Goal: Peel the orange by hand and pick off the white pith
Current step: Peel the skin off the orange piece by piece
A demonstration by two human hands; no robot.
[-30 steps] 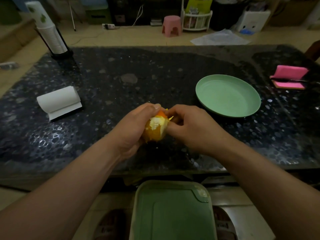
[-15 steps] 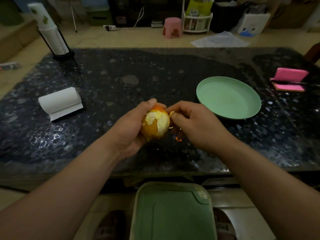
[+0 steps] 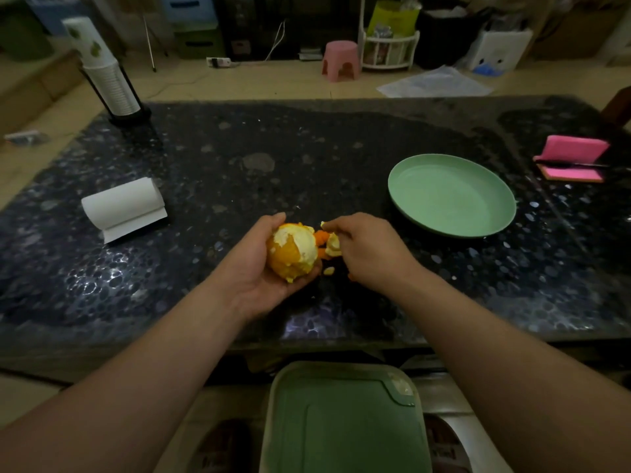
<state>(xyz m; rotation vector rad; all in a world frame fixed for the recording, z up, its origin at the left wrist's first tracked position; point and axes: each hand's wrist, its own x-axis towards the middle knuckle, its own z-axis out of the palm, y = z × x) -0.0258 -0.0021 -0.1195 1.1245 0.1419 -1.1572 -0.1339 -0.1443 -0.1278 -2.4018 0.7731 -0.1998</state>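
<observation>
Sitting in the left hand [image 3: 251, 269], whose fingers are curling round it above the table's [image 3: 239, 148] near middle, the orange [image 3: 292, 250] is showing white pith across its top and right, with rind covering its lower left. Just right of it, the right hand [image 3: 368, 252] is pinching a torn peel piece [image 3: 332, 245]; whether that is attached I cannot tell. Peeling looks about half done, pith-picking not begun. Next, I judge, the piece is needing a drop spot, perhaps the plate [image 3: 450, 199] to the far right, then a thumbnail under the remaining rind.
</observation>
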